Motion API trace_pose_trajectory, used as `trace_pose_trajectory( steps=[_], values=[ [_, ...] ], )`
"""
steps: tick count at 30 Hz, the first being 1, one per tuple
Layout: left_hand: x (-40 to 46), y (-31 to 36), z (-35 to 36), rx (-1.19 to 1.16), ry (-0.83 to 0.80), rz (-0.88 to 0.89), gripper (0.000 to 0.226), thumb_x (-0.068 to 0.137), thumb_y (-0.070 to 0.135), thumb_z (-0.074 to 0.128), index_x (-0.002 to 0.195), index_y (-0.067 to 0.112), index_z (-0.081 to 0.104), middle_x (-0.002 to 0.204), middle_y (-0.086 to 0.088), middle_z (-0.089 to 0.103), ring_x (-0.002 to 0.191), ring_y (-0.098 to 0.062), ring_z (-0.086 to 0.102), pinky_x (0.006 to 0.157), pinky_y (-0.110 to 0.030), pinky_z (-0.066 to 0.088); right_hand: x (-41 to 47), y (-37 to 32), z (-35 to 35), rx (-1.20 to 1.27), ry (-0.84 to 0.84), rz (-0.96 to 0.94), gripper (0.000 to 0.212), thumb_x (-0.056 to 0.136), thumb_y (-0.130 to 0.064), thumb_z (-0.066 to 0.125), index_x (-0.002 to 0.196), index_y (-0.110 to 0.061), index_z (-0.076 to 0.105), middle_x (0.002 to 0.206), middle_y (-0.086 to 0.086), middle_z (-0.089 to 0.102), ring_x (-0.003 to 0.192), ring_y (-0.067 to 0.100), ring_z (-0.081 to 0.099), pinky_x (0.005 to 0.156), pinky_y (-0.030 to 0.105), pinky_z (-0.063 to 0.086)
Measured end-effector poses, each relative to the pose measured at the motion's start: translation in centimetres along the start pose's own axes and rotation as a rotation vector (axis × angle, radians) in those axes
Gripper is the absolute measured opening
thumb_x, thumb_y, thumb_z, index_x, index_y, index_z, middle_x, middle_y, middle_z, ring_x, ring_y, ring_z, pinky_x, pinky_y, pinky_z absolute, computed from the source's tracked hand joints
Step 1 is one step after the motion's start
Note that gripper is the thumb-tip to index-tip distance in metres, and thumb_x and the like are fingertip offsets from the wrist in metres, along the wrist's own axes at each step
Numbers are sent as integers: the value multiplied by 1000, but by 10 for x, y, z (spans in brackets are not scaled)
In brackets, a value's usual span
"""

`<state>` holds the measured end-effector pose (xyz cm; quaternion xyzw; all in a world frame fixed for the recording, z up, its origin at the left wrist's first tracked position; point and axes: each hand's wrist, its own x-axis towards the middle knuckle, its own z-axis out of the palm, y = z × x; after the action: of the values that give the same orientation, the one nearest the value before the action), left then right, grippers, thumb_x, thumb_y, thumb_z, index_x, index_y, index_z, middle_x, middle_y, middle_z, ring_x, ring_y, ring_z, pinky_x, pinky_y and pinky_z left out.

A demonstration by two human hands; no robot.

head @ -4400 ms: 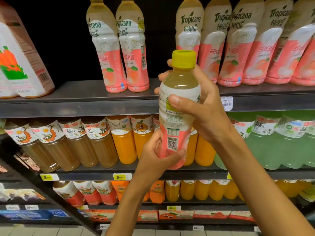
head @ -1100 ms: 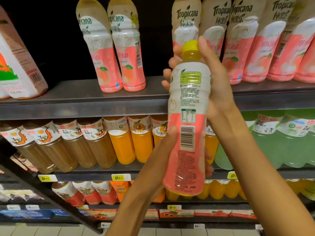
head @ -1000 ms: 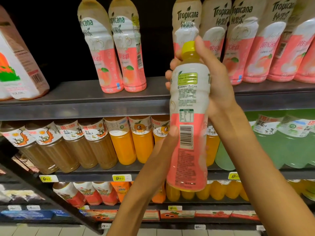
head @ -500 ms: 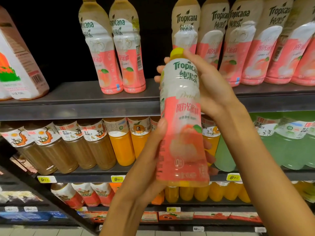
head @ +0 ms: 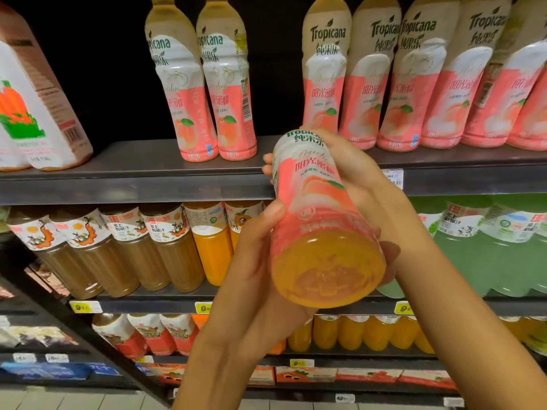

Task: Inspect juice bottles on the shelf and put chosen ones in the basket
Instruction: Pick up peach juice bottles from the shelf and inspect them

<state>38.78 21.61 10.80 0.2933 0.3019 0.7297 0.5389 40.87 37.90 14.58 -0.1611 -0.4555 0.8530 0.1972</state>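
Juice bottle (head: 319,220) tilted (base toward camera), clamped between left hand (head: 254,276) fingers and right hand (head: 367,184) fingers.

- Premises: retail shop, drinks aisle.
- Dark metal shelving (head: 133,184) in tiers, stocked with rows of identical Tropicana bottles (head: 325,75).
- Yellow price tags (head: 203,308) clipped to shelf edges.
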Motion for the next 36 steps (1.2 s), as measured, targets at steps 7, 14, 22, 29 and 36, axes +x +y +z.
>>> trace_pose_trajectory(
  steps=[7, 14, 22, 29, 36],
  values=[
    [13, -15, -35, 224, -156, -47, 64, 71, 45, 72, 121, 8, 56, 106, -14, 69, 95, -24, 67, 82, -41, 55, -10, -17, 6, -33, -54, -311, 26, 100, -30, 46, 100, -7, 58, 82, 10, 73, 74, 24, 71, 66, 34, 59],
    [26, -17, -46, 813, 84, 225, 36, 59, 51, 70, 93, 45, 60, 89, 15, 70, 81, 0, 67, 62, -10, 51, -22, -11, 7, -271, -99, -594, 25, 103, -26, 41, 113, -11, 57, 90, 0, 73, 84, 20, 68, 78, 32, 57],
    [37, -26, -62, 926, 194, 420, 48, 67, 18, 79, 108, 25, 55, 101, 9, 66, 92, -4, 63, 71, -20, 55, -39, 2, 1, -466, -392, -757, 45, 84, -38, 65, 120, -13, 58, 104, -1, 71, 105, 23, 64, 90, 34, 49],
    [40, -25, -73, 884, 186, 452, 63, 60, 14, 85, 113, 25, 53, 102, 23, 68, 98, 7, 62, 76, -7, 47, -45, 10, -1, -428, -407, -755, 39, 75, -37, 76, 111, -21, 68, 100, -4, 72, 101, 17, 65, 91, 34, 50],
    [32, -30, -71, 735, -6, 327, 55, 61, 48, 80, 108, 31, 57, 105, 13, 70, 98, -5, 66, 75, -14, 51, -38, 5, 3, -450, -309, -675, 35, 84, -37, 66, 106, -10, 62, 94, 0, 72, 93, 21, 69, 85, 35, 51]
  ],
)
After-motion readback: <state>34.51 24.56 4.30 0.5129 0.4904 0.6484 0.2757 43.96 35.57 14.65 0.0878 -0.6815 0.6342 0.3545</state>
